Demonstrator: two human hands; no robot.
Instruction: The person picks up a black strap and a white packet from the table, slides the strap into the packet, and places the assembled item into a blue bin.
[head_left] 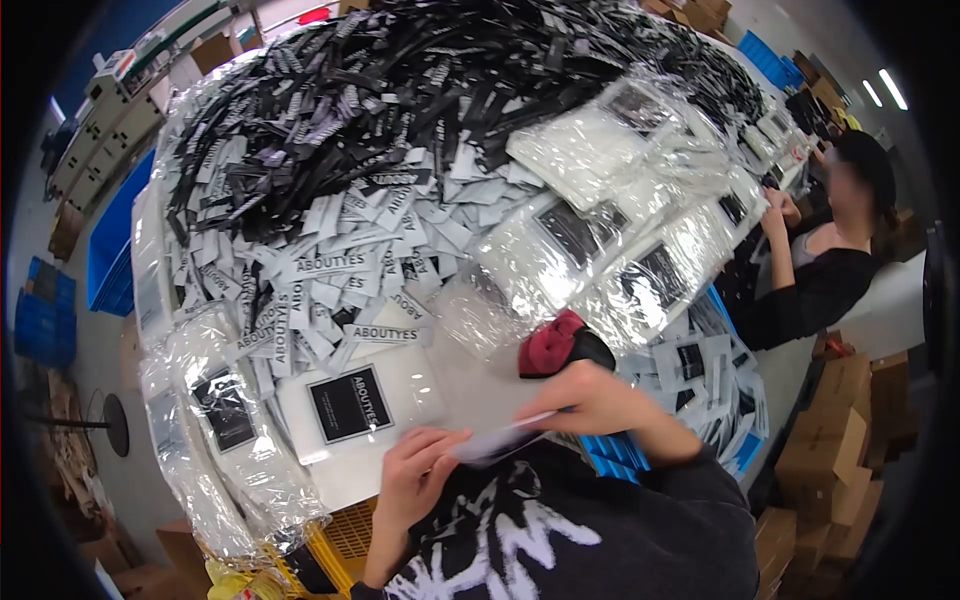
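Between my two hands, close to my chest, is a thin whitish flat piece [500, 442], blurred; it looks like a small plastic packet, but I cannot be sure. My left hand [415, 475] pinches its left end. Fingers of my right hand [595, 400] are closed on its right end. Just beyond the right hand lies a red and black folded cloth bundle [552, 345]. A stack of frosted bags with a black "ABOUTYES" label [352, 403] rests beyond my left hand.
A large heap of black strips [400, 90] and white printed packets [330, 262] covers the table. Shiny bundles of clear bags [560, 240] lie at right, more bundles [235, 420] at left. Another person [830, 240] works at the right edge. Cardboard boxes [825, 430] are stacked on the floor.
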